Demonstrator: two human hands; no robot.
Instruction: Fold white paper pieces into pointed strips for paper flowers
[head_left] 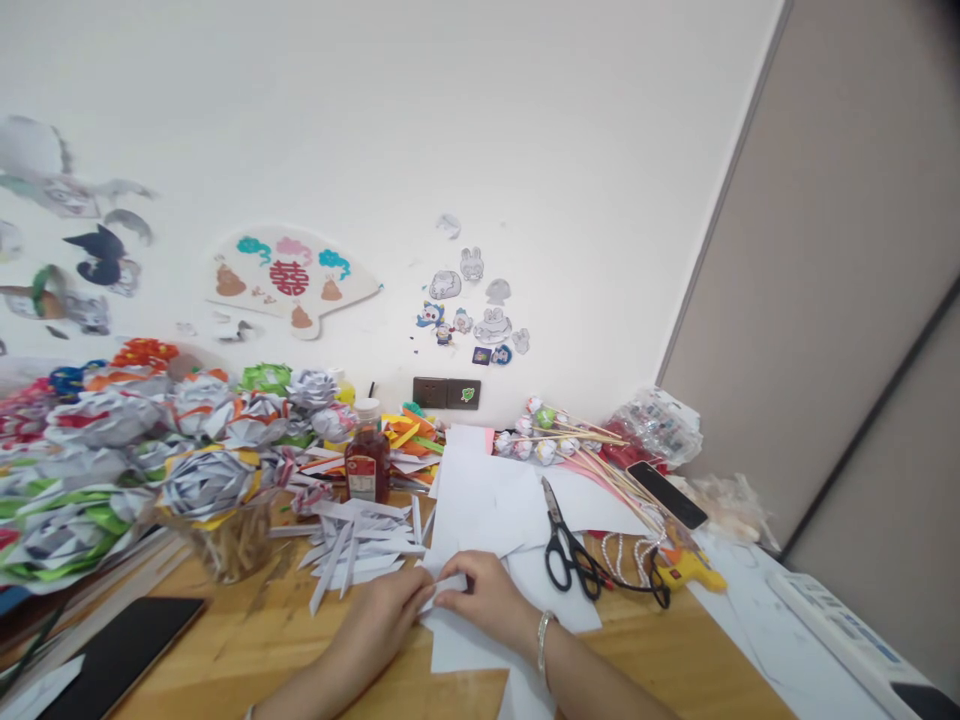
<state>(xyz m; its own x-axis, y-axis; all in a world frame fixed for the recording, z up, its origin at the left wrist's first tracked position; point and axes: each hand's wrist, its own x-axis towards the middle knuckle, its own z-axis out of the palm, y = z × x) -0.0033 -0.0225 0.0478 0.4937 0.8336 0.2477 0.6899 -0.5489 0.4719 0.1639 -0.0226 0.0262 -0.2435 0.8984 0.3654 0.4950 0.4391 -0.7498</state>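
My left hand and my right hand meet at the near middle of the wooden table. Both pinch a small strip of white paper between their fingertips, the fingers closed on it. A bracelet sits on my right wrist. Under the hands lie white paper sheets. A pile of folded white paper strips lies just beyond my left hand. Black scissors lie right of my right hand.
Many paper flowers crowd the left side. A small red bottle stands at the middle, a jar of sticks to its left. A dark phone lies near left, another phone at right beside skewers and a yellow glue gun.
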